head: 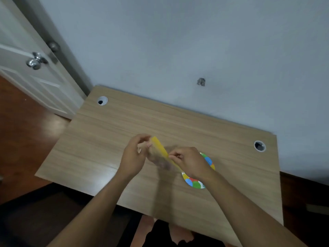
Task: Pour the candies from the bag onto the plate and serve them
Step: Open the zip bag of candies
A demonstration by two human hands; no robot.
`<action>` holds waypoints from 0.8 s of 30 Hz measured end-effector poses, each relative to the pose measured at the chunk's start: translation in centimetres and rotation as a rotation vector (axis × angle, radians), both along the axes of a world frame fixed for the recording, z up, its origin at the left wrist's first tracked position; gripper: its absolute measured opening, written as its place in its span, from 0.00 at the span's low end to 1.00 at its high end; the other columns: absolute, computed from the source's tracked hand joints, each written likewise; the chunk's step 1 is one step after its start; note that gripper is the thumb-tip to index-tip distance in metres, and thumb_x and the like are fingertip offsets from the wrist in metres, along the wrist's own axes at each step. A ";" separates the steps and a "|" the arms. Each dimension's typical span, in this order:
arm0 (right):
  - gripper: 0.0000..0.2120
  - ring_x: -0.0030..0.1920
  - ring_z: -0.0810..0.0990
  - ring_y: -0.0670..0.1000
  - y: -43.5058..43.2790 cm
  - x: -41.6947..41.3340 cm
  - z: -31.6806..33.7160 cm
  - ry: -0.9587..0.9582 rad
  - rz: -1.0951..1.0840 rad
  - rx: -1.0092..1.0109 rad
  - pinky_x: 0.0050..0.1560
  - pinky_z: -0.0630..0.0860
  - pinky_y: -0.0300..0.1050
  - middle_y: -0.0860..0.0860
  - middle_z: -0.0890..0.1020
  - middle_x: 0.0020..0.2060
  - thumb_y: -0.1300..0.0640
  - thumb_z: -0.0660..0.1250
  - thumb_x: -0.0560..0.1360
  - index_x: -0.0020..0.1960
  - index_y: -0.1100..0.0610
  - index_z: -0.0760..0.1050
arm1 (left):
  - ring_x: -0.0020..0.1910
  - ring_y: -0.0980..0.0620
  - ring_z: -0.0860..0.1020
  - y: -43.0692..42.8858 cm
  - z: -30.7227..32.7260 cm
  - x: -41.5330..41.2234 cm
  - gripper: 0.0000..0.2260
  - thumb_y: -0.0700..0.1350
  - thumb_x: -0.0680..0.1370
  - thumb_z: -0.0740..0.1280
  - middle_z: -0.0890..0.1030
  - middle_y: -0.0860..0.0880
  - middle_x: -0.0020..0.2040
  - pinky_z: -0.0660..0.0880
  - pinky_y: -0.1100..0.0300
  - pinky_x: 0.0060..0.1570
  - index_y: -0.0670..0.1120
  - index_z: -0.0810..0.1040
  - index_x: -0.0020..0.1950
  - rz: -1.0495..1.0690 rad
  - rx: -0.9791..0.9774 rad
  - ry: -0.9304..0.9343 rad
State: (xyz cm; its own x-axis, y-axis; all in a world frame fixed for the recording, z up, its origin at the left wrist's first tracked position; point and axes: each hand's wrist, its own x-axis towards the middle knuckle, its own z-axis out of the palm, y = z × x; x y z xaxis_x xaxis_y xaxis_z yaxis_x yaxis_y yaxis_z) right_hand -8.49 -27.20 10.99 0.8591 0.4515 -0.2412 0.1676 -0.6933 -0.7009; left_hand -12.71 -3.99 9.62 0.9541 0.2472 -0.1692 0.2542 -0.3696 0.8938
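Bag (161, 158) contents — blurred, unreadable

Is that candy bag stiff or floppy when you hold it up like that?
Probably floppy: the bag has a clear, thin-looking body sagging below its yellow top strip. It likely needs both hands; the left hand and right hand each pinch an end. It looks light, held by fingertips alone.

Light wood-grain counter (110, 139) pushed against pale blue-grey wall (178, 41). Two round cable grommets: far-left corner (102, 100), far-right corner (259, 146). Small dark mark on wall (201, 81). White panelled door (26, 72) at left, chrome knob (35, 61). Dark reddish wood floor (19, 139). Dim, even lighting.
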 end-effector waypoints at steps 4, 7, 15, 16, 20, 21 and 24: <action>0.03 0.40 0.86 0.40 0.6 -1.1 0.4 0.086 -0.148 0.030 0.43 0.75 0.32 0.44 0.90 0.40 0.53 0.78 0.77 0.47 0.51 0.91 | 0.53 0.55 0.83 -1.7 1.6 -2.0 0.09 0.48 0.84 0.71 0.83 0.49 0.57 0.78 0.70 0.50 0.49 0.80 0.62 0.275 -0.005 -0.039; 0.03 0.34 0.82 0.37 0.7 -1.9 0.5 0.217 -0.260 0.112 0.39 0.75 0.33 0.46 0.89 0.36 0.52 0.82 0.74 0.43 0.50 0.90 | 0.46 0.50 0.86 -3.8 2.7 -3.4 0.12 0.56 0.82 0.72 0.87 0.45 0.53 0.85 0.51 0.54 0.47 0.80 0.53 0.228 -0.272 0.241; 0.08 0.36 0.85 0.45 -0.7 -4.1 1.6 0.485 -0.306 0.326 0.43 0.79 0.43 0.49 0.89 0.36 0.51 0.83 0.74 0.43 0.52 0.86 | 0.46 0.46 0.86 -6.1 3.9 -4.8 0.11 0.47 0.80 0.76 0.86 0.40 0.46 0.86 0.46 0.58 0.40 0.80 0.51 0.133 -0.700 0.342; 0.09 0.35 0.85 0.44 -0.9 -4.3 1.7 0.524 -0.305 0.349 0.43 0.79 0.41 0.48 0.89 0.35 0.49 0.82 0.74 0.45 0.53 0.85 | 0.47 0.44 0.86 -5.9 3.8 -4.7 0.11 0.45 0.81 0.76 0.86 0.38 0.45 0.85 0.44 0.58 0.37 0.81 0.51 0.122 -0.716 0.339; 0.12 0.30 0.79 0.40 -1.3 -4.8 1.8 0.612 -0.323 0.413 0.35 0.75 0.35 0.44 0.85 0.31 0.48 0.78 0.79 0.50 0.57 0.82 | 0.48 0.41 0.86 -5.1 3.8 -4.5 0.17 0.42 0.82 0.73 0.86 0.29 0.50 0.87 0.46 0.58 0.26 0.80 0.56 0.068 -0.721 0.343; 0.14 0.31 0.80 0.41 -1.4 -4.9 1.7 0.600 -0.308 0.396 0.37 0.75 0.38 0.45 0.85 0.32 0.45 0.77 0.79 0.50 0.56 0.82 | 0.48 0.40 0.86 -5.0 3.8 -4.5 0.17 0.41 0.83 0.72 0.86 0.28 0.52 0.87 0.46 0.57 0.25 0.80 0.56 0.059 -0.719 0.340; 0.14 0.32 0.79 0.42 -1.7 -5.1 1.7 0.594 -0.306 0.361 0.39 0.75 0.40 0.45 0.85 0.33 0.43 0.75 0.79 0.50 0.54 0.82 | 0.49 0.39 0.86 -5.4 3.6 -4.3 0.16 0.39 0.83 0.71 0.85 0.25 0.54 0.87 0.46 0.57 0.23 0.78 0.54 0.071 -0.710 0.325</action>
State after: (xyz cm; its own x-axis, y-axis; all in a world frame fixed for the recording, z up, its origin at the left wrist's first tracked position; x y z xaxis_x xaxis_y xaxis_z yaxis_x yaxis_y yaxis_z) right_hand -13.61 -28.87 12.74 0.7306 0.3527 -0.5846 -0.4716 -0.3585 -0.8057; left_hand -17.06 -9.42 13.22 0.8155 0.0336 -0.5778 0.5453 0.2899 0.7865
